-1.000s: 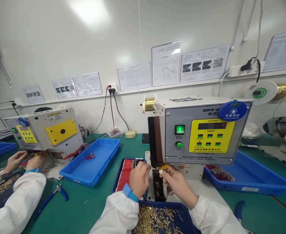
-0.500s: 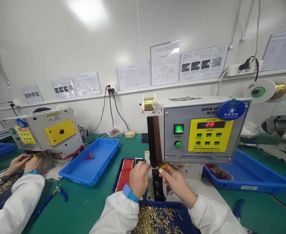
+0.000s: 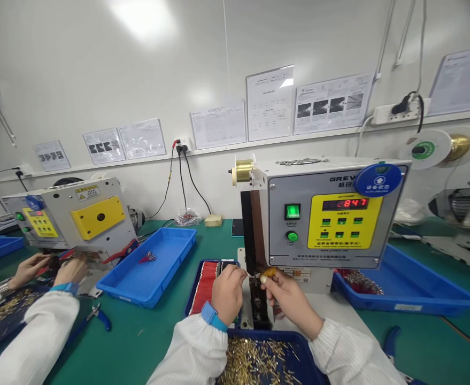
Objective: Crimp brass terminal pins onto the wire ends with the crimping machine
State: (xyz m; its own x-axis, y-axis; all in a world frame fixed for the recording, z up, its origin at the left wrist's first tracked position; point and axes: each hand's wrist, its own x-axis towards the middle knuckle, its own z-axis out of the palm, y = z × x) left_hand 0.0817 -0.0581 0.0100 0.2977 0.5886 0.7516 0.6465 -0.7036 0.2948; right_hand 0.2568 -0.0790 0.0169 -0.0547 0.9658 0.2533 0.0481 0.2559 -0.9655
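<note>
My left hand point(image 3: 227, 294), with a blue band on the wrist, is closed in a pinch on a thin wire point(image 3: 251, 276) at the front of the crimping machine point(image 3: 286, 184). Opposite it, my right hand point(image 3: 291, 297) has thumb and index finger pressed together at the wire's other end; a yellow finger cot point(image 3: 270, 272) covers a fingertip. Whatever lies between those fingers is too small to make out. Both hands meet above the machine's black tooling point(image 3: 259, 305). Just below them sits a dark blue tray point(image 3: 313, 355) of loose brass terminals point(image 3: 254, 361).
Red wires point(image 3: 203, 286) lie in a tray left of my hand. Blue bins stand left point(image 3: 118, 291) and right point(image 3: 431, 305), each holding finished-looking wire bundles. Blue-handled pliers point(image 3: 103, 319) rest on the green table. A co-worker's hands point(image 3: 69, 269) work at another machine point(image 3: 64, 211).
The machine's red display has gone from 28 to 2847. My hands hold nearly the same position. The co-worker's nearer hand has shifted right.
</note>
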